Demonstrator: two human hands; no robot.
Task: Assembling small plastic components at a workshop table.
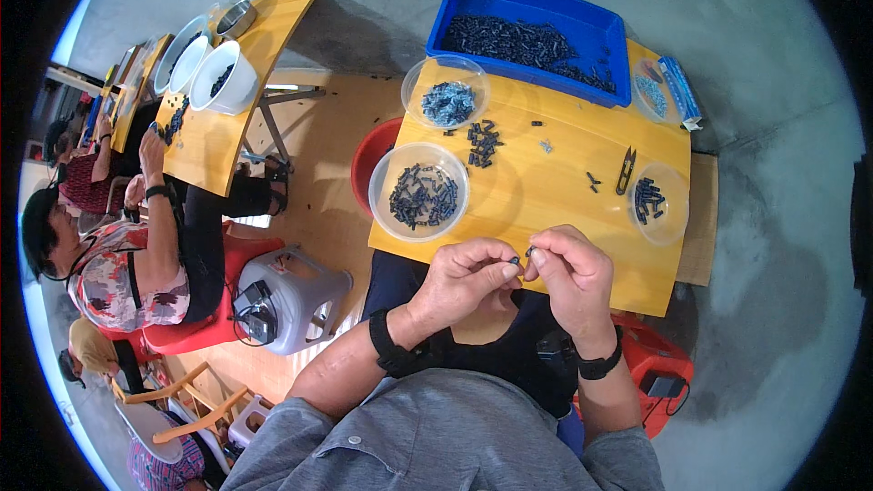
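My left hand (471,278) and my right hand (573,275) meet over the near edge of the yellow table (536,200). In a pinch, my left thumb and forefinger hold a small black part (516,261). A tiny dark piece (530,252) sits between my right thumb and forefinger; its kind is too small to tell. Left of my hands stands a clear round tub (382,209) with black parts (424,195) inside. Beyond it lies a loose pile of short black parts (483,143). Thread snips (626,171) lie to the right, beside another clear tub (668,232) holding black parts.
A blue tray (536,5) heaped with black parts spans the far edge. Near it are a clear tub (418,100) of light-blue pieces, a smaller tub (651,91) and a blue box (680,91). A red bucket (368,159) stands left. Other people work at tables further left.
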